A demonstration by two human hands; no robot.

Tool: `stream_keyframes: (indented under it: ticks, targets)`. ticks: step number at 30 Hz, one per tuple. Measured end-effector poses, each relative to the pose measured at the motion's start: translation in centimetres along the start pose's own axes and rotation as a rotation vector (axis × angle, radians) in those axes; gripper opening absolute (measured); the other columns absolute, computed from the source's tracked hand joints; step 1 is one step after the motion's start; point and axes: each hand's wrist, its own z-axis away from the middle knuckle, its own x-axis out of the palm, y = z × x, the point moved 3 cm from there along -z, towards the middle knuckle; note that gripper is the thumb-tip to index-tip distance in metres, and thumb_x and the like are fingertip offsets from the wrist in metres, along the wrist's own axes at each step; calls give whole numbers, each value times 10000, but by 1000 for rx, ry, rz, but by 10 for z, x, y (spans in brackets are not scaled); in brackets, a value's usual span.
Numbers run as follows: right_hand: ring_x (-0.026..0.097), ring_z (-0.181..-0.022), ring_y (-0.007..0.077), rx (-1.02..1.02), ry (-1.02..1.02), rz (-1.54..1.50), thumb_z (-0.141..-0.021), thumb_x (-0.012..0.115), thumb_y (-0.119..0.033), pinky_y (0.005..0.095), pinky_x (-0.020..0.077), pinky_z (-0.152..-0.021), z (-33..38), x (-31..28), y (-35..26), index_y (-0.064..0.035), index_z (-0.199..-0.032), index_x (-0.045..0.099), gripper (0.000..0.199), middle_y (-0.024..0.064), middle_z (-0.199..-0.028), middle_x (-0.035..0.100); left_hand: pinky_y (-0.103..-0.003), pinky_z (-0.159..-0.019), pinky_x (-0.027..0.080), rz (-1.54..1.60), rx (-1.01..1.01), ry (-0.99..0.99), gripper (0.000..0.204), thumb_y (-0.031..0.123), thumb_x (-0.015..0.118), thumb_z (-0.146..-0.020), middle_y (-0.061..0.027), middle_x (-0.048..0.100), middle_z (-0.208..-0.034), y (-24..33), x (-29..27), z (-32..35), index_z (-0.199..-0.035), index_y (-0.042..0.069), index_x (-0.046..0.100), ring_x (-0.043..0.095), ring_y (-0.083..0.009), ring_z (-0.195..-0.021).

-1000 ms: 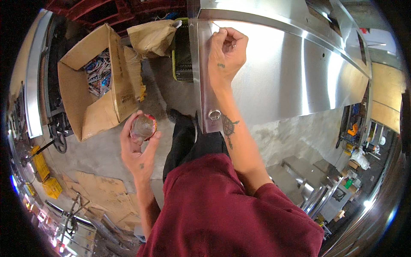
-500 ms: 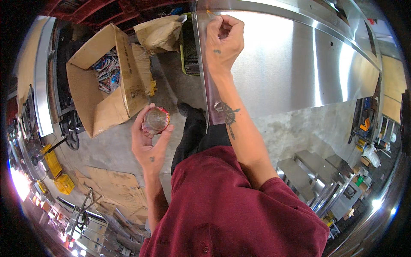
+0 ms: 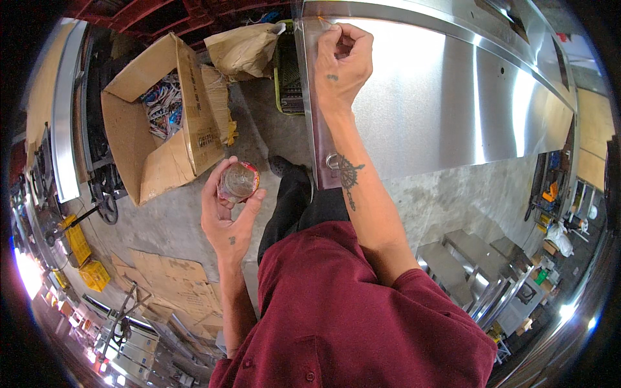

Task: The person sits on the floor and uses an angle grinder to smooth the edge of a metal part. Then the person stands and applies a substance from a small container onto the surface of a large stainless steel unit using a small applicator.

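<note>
My left hand (image 3: 228, 223) is wrapped round a small clear jar (image 3: 238, 182) with a red label, held up over the floor. What the jar contains is hard to make out. My right hand (image 3: 346, 61) is closed in a pinch above the left end of a shiny stainless steel worktop (image 3: 401, 97). A thin orange thing (image 3: 321, 20) shows just past those fingertips, next to the worktop's far left corner. It is too small to name, and the curled fingers hide most of whatever they grip.
Left of me, an open cardboard box (image 3: 155, 158) holds a tangle of cables or wires (image 3: 163, 107). Behind it lies a crumpled brown paper sack (image 3: 242, 50) beside a green-rimmed crate (image 3: 280, 77). Flattened cardboard (image 3: 168, 284) and yellow crates (image 3: 95, 276) are at lower left; steel parts (image 3: 443, 265) stand at right.
My view has shifted slightly, and both hands appear a little further right. The grip on the jar and the right-hand pinch look the same.
</note>
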Motion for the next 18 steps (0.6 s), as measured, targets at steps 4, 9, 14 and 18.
stream_keyframes:
  ticks: [4,9,14,18]
  targets:
    - [595,-740,127,-10,8,3,-1019,715,-181,302,519,-702,0,0,0,14,-1014,644,208,55,-851,657,-350,-1035,579,-10,7,-8,726,-88,842,-857,-174,582,-1507,0,0,2,-1495,-38,499,638,-224,-1276]
    - [597,-744,129,-26,4,11,-1019,716,-187,304,520,-706,-1,1,0,15,-1016,647,213,57,-855,657,-352,-1035,578,3,3,-17,724,-85,841,-859,-173,583,-1505,0,-2,3,-1495,-37,500,638,-223,-1274]
    - [591,-758,121,-15,0,41,-1021,713,-175,292,515,-712,-1,1,1,20,-1026,648,205,50,-860,654,-352,-1032,579,-21,18,-18,721,-84,843,-859,-174,590,-1498,-1,-2,5,-1493,-31,505,639,-224,-1270]
    - [581,-767,123,13,53,-42,-1004,714,-108,290,514,-717,3,-6,2,19,-1048,649,149,55,-898,649,-350,-1025,583,-27,35,-26,718,-82,847,-857,-174,596,-1493,0,-1,5,-1489,-25,511,640,-224,-1270]
